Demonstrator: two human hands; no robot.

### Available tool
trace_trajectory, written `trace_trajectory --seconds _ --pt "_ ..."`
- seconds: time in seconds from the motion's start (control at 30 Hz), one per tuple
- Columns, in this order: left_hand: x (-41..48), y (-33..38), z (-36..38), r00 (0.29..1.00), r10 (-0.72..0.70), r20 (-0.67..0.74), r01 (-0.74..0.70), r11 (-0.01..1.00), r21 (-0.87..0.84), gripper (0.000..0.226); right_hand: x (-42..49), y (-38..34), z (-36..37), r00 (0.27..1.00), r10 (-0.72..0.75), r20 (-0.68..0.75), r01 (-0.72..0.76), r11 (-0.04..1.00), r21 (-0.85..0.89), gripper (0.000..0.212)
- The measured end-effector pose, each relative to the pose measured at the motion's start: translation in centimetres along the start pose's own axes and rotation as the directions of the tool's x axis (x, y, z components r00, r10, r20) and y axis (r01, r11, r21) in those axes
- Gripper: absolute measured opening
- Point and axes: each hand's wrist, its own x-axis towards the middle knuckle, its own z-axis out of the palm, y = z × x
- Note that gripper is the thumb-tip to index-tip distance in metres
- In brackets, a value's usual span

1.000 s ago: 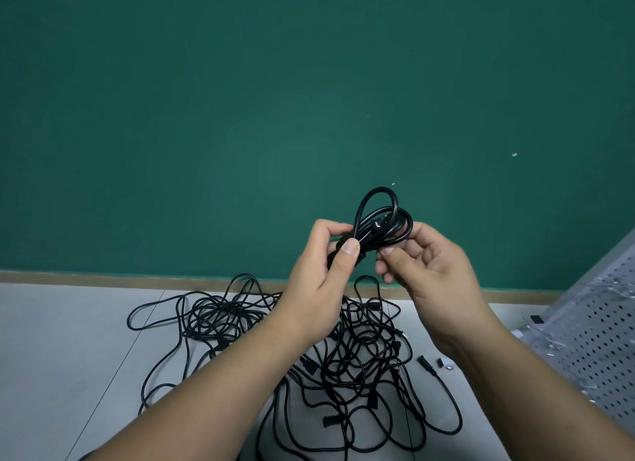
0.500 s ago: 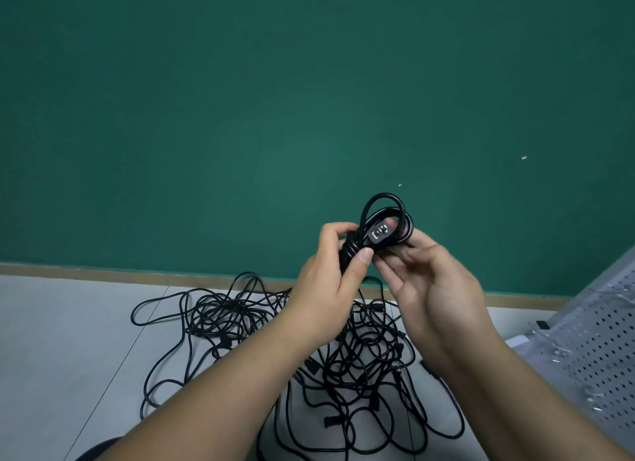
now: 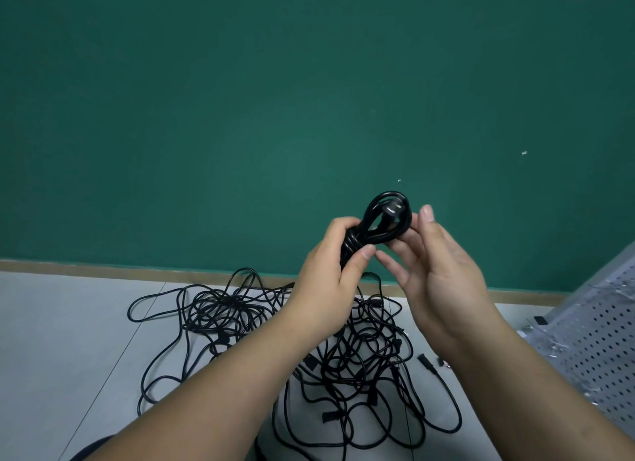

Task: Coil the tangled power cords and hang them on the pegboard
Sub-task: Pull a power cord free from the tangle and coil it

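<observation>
In front of the dark green wall (image 3: 240, 117), both bare hands hold one coiled black power cord (image 3: 372, 235) up above the floor. The left hand (image 3: 326, 282) grips the bundle at its wrapped waist: its fingers curl round the far side and the thumb lies across the front, so this hand is closed firmly on the cord. Above that grip the coil opens into a rounded loop, and a black plug with metal prongs (image 3: 390, 210) sits inside the top of the loop.

The right hand (image 3: 443, 275) is loose, with its fingers nearly straight and spread. Its upper fingers (image 3: 400, 246) reach under the right side of the loop and touch it. One digit stands straight up just beside the loop's right edge. Nothing is pinched or clasped by this hand.

Below the hands, a tangled heap of black power cords (image 3: 354, 364) sprawls over the pale grey tiled floor (image 3: 62, 350), with loops trailing out to the left and towards the camera. A loose black connector end (image 3: 426, 361) lies at the heap's right edge. At the far right, a light grey perforated metal pegboard (image 3: 604, 343) shows only in part and is well apart from the coil. A tan baseboard strip (image 3: 103, 266) runs where the wall meets the floor.
</observation>
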Motion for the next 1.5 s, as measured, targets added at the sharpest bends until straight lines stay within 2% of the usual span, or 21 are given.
trace_trajectory --seconds 0.07,0.17,0.33,0.4,0.47,0.57,0.67,0.73,0.87,0.97,1.07,1.17,1.23,1.33,1.4,1.43,1.47,1.5 --pt "0.0 -0.1 0.3 1.000 0.023 0.014 -0.024 1.000 0.014 0.026 0.1 0.1 0.0 0.998 0.051 -0.042 -0.053 0.997 -0.060 0.054" --pt "0.1 -0.5 0.5 0.998 0.055 0.011 -0.055 0.997 0.052 0.027 0.1 -0.1 -0.2 0.978 0.201 -0.064 -0.202 0.979 -0.024 0.044" --pt "0.3 -1.1 0.3 0.998 0.045 0.037 -0.049 0.992 0.115 0.028 0.6 -0.7 -0.9 0.899 0.436 0.046 -0.437 0.888 0.143 0.050" --pt "0.2 -1.3 0.6 0.999 0.042 0.034 -0.046 0.993 0.112 0.028 0.7 -0.7 -1.2 0.874 0.482 0.066 -0.486 0.859 0.159 0.055" --pt "0.2 -1.4 0.9 1.000 0.024 0.019 -0.025 0.995 0.094 0.028 0.7 -0.8 -1.5 0.868 0.483 0.115 -0.495 0.860 0.126 0.052" --pt "0.2 -1.5 1.2 0.999 -0.041 0.035 0.038 0.997 0.068 0.028 0.6 -0.5 -1.6 0.893 0.429 0.137 -0.435 0.900 0.021 0.032" --pt "0.1 -1.6 1.4 0.986 -0.132 0.098 0.133 0.991 -0.001 0.030 0.4 0.3 -1.2 0.933 0.352 0.070 -0.352 0.936 -0.012 0.041" --pt "0.1 -2.0 1.6 0.971 -0.197 0.139 0.209 0.974 -0.084 0.028 0.3 0.5 -1.0 0.960 0.281 0.005 -0.278 0.952 -0.128 0.047" --pt "0.3 -1.5 2.0 0.937 -0.309 0.162 0.344 0.892 -0.292 0.027 0.6 1.2 -1.4 0.987 0.138 -0.084 -0.159 0.917 -0.365 0.056" --pt "0.3 -1.0 1.9 0.905 -0.390 0.171 0.425 0.812 -0.399 0.017 0.6 1.9 -1.4 0.991 0.022 -0.130 -0.088 0.843 -0.530 0.044" --pt "0.3 -1.2 2.0 0.871 -0.455 0.185 0.483 0.726 -0.489 0.020 0.6 2.4 -1.6 0.999 -0.010 -0.034 -0.012 0.816 -0.578 0.031" --pt "0.3 -0.8 2.1 0.844 -0.502 0.186 0.512 0.653 -0.559 0.022 0.6 2.9 -1.9 0.999 -0.050 0.021 0.051 0.732 -0.680 0.030" --pt "0.5 -0.7 2.0 0.829 -0.532 0.176 0.524 0.626 -0.578 0.030 0.2 3.5 -1.7 0.989 -0.133 0.066 0.138 0.664 -0.735 0.031" --pt "0.5 -0.9 1.7 0.828 -0.537 0.162 0.521 0.629 -0.577 0.051 -0.4 4.2 -1.5 0.907 -0.338 0.251 0.389 0.445 -0.807 0.034" --pt "0.5 -0.9 1.6 0.836 -0.529 0.144 0.506 0.641 -0.577 0.037 -0.3 4.2 -1.7 0.851 -0.376 0.368 0.496 0.343 -0.798 0.037" --pt "0.5 -0.8 1.5 0.838 -0.527 0.137 0.498 0.639 -0.586 0.025 -0.1 4.2 -2.0 0.856 -0.349 0.382 0.498 0.356 -0.791 0.039" --pt "0.7 -0.8 1.4 0.843 -0.523 0.126 0.487 0.640 -0.595 0.015 0.1 3.9 -2.3 0.889 -0.289 0.355 0.452 0.432 -0.780 0.040" --pt "0.8 -1.0 1.3 0.860 -0.500 0.101 0.457 0.668 -0.588 0.011 0.4 3.5 -2.6 0.934 -0.208 0.292 0.358 0.554 -0.752 0.041"
